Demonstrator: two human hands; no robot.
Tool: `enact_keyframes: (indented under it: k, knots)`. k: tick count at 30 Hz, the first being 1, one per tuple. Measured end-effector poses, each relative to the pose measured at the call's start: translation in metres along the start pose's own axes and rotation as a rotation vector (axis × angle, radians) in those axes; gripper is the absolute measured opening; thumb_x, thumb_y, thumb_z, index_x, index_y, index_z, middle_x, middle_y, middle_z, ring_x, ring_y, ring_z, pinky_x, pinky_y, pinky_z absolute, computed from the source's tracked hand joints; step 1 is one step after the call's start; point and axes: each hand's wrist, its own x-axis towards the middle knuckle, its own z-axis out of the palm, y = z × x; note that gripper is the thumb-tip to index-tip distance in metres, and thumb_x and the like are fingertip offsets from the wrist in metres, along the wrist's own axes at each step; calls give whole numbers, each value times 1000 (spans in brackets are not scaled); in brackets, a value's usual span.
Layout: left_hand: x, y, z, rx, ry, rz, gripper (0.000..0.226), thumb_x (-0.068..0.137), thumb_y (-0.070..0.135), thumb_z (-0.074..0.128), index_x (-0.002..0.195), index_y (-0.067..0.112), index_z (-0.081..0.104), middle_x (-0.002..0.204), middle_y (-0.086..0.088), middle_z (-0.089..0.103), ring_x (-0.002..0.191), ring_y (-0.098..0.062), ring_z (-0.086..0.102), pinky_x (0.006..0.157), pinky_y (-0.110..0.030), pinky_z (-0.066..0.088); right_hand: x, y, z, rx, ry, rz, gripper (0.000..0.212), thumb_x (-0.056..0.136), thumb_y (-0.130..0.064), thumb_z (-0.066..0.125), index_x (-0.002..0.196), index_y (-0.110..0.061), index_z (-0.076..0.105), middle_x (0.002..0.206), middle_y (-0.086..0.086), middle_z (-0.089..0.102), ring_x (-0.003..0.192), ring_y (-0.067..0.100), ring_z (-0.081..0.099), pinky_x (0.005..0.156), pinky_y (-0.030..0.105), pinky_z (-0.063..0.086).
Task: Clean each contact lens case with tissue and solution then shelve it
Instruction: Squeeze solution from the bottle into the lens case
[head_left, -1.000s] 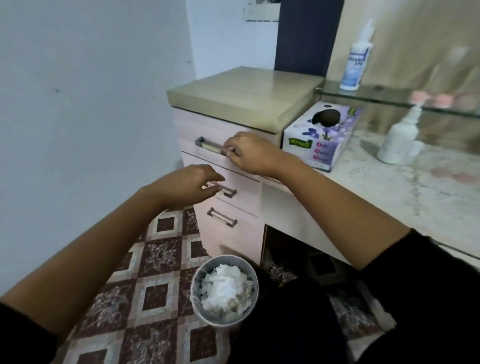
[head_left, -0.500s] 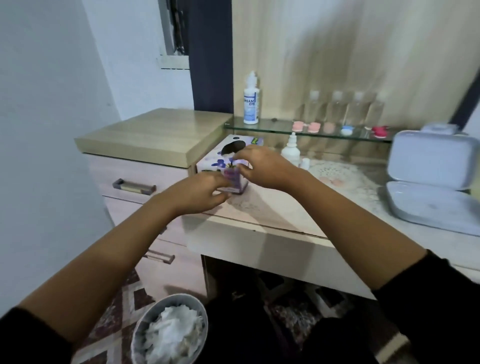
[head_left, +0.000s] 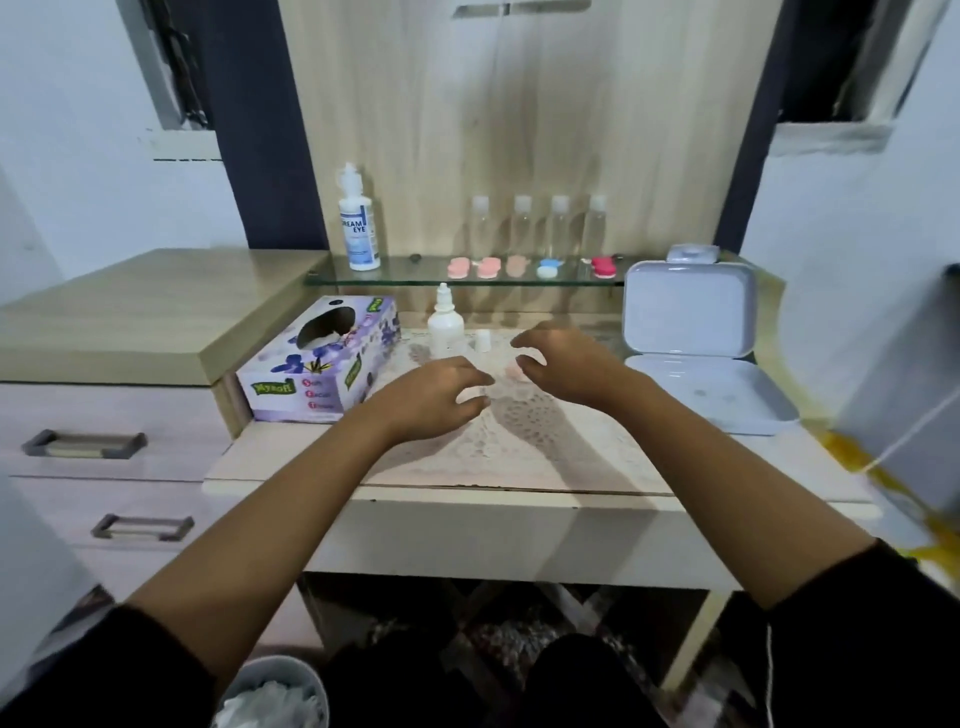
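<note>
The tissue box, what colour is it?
The tissue box is light purple with darker purple flowers, seen best in the head view.

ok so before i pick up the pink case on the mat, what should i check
1. Pink case within reach: ok, it lies on the lace mat between the hands.
2. Hands free: ok, left hand and right hand hover with fingers loosely curled, nothing seen in them.
3. Tissue ready: not ok, none in hand; the tissue box sits left of the mat.
4. Bottle open: ok, the small white bottle is uncapped, with its cap beside it.
5. Shelf room: ok, the glass shelf shows bare glass left of the leftmost shelved case.
</note>
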Motion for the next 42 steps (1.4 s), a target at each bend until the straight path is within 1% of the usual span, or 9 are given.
enact_keyframes:
  k: [7,13,22,27,29,31,36,39,42]
  knots:
    - [21,-1,30,-61,43,-41,41,94,31,50,132,17,50,132,-1,48,123,-17,45,100,-29,37,-7,29,16,12,-7,89,36,96,-24,45,129,-11,53,132,10,52,121,25,47,97,30,35]
    - [26,-12,47,-60,119,-78,41,93,27,53,130,11,52,128,-7,51,120,-21,47,99,-31,39,-8,30,39,53,-29,136,38,93,-31,50,126,-12,56,124,13,56,115,28,50,95,33,38]
    - [31,-21,60,-82,218,-48,37,92,27,54,126,13,57,118,-5,59,111,-21,54,90,-36,45,-3,30,63,118,126,181,32,87,-38,57,109,-17,65,111,6,59,105,29,51,92,43,43]
    - [31,-16,52,-250,513,-132,23,90,20,58,109,8,62,100,-4,55,94,-19,54,80,-27,41,-3,36,64,188,122,203,28,87,-36,57,108,-18,65,108,3,58,104,26,49,93,42,41]
    - [32,-15,44,-314,627,-242,25,88,18,60,110,6,56,104,-6,48,98,-20,48,84,-28,38,-3,37,65,195,113,198,28,88,-35,56,108,-17,64,106,3,57,103,25,49,93,41,41]
    - [36,-17,38,-356,687,-386,39,85,20,65,118,7,49,118,-11,44,111,-23,42,94,-31,33,-2,37,66,195,114,195,28,88,-35,56,107,-17,64,106,2,57,102,24,49,92,40,41]
    - [52,-38,35,-571,577,-579,76,81,29,71,140,10,29,143,-9,33,130,-23,35,105,-36,31,-2,37,68,200,146,203,26,87,-34,54,103,-17,66,99,0,57,98,24,50,90,39,42]
    - [57,-46,41,-686,535,-558,70,80,28,72,137,11,37,134,-5,49,114,-15,48,91,-30,39,-3,36,69,214,171,196,23,88,-33,53,101,-17,64,92,-7,49,91,17,44,88,36,41]
    - [60,-46,46,-663,553,-527,56,80,27,72,127,9,47,122,-5,57,101,-14,53,82,-27,40,-3,36,70,205,178,189,23,88,-32,53,101,-16,64,96,-4,54,90,15,42,87,36,40]
